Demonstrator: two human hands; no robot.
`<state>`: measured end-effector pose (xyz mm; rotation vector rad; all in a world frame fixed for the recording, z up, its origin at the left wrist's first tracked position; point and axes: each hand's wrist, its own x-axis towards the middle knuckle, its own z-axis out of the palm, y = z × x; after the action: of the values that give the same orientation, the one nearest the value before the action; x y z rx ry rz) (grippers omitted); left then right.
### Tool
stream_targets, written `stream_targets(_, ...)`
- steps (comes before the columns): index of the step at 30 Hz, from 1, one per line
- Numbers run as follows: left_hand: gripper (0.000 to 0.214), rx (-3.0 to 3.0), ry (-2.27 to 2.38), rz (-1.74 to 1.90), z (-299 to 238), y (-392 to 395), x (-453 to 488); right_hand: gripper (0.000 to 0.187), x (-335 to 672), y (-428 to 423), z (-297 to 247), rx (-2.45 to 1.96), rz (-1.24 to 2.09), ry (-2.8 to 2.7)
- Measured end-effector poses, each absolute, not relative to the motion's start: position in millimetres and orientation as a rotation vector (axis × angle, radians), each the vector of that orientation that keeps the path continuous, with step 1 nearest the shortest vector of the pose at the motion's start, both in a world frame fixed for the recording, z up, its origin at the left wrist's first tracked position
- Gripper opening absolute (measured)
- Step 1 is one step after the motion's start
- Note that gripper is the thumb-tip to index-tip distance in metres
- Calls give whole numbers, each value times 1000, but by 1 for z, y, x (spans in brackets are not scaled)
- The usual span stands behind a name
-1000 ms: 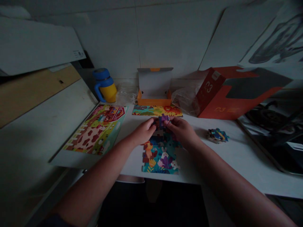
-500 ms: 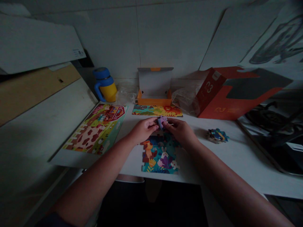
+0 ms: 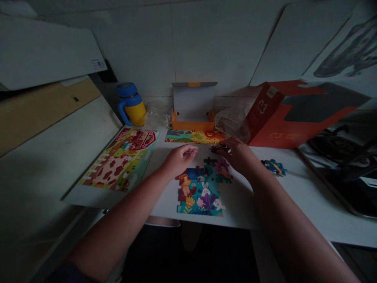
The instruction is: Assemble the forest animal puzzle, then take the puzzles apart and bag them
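My left hand (image 3: 180, 160) is held over the table just left of the animal puzzle, fingers loosely curled and nothing visible in them. My right hand (image 3: 239, 154) is past the puzzle's upper right corner, its fingers closed around dark-edged puzzle pieces (image 3: 216, 149), partly hidden by the fingers. Below the hands lies the partly joined animal puzzle (image 3: 200, 196), with a dog, a white rabbit and teal plants. Its upper right part has a purple-red patch. A small stack of loose puzzle pieces (image 3: 275, 168) lies right of my right forearm.
A farm puzzle (image 3: 118, 161) lies at left, a jungle puzzle (image 3: 191, 137) at the back. Behind stand an open orange box (image 3: 193, 125), a blue and yellow jug (image 3: 132, 106), clear plastic bags (image 3: 232, 122) and a large red box (image 3: 282, 118). A black stove (image 3: 338, 169) is at right.
My hands have come apart from the pieces they held together. The right hand moved right with pieces at its fingers; the left hand stayed nearly in place, now without a visible piece.
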<state>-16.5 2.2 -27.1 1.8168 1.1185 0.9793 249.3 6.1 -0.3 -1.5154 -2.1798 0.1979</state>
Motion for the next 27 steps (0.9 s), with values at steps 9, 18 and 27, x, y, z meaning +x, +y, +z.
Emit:
stream_targets(9, 16, 2002, 1209, 946, -23, -2, -19, 21, 245, 10, -7, -1649, 186, -2254)
stream_targets(18, 44, 2416, 959, 756, -20, -7, -18, 21, 245, 7, -4, -1682, 185, -2229)
stream_targets(27, 31, 2467, 965, 628, -22, -7, -17, 22, 246, 1, -1, -1599, 222, -2054)
